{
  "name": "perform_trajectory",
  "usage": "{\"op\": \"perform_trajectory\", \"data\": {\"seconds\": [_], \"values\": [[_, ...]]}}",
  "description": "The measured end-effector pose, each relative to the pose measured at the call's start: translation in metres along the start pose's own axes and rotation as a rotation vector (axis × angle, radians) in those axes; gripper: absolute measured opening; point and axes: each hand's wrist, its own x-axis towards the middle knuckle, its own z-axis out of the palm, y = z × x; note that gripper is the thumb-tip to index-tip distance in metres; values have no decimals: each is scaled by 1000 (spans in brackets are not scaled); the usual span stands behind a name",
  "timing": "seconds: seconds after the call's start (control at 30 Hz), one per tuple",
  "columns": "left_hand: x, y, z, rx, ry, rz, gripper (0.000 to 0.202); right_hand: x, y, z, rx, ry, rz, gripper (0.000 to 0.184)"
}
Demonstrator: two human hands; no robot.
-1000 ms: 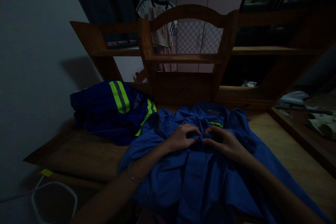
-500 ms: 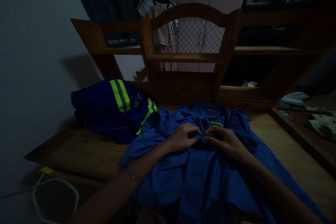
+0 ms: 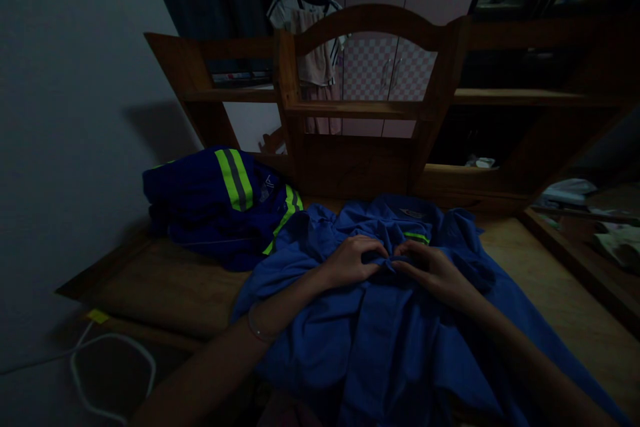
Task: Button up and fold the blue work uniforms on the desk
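A blue work jacket [image 3: 320, 320] lies spread over the wooden desk, its front strip running toward me and a yellow-green reflective band near its chest. My left hand [image 3: 356, 261] pinches the cloth at the front strip between thumb and fingers. Close beside it, my right hand [image 3: 434, 272] grips the same gathered spot from the other side. The fingertips of both hands nearly meet there. Whether a button or other fastener is between them is too dark and small to see.
Left of the jacket sits a bundled dark-blue garment [image 3: 210, 207] with reflective stripes. A wooden shelf unit [image 3: 357, 167] rises along the desk's back. A white cable [image 3: 113, 337] loops at lower left. Cloth items [image 3: 620, 240] lie at far right.
The whole view has shifted slightly, so things appear a little further right. Both hands keep their grip on the same part of the jacket.
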Motion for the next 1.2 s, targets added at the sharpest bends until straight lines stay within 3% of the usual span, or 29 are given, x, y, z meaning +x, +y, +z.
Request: {"op": "perform_trajectory", "data": {"seconds": [0.7,0.93,1.2], "values": [[4,-4,-1,-67,-13,-22,19,-4,-3,-1,-2,-50,-58,11],[4,-3,-4,-204,93,-109,22,-5,-9,-2,-64,-60,-69,19],[5,-2,-3,-239,102,-99,26,-4,-9,1,-68,-73,-82,20]]}}
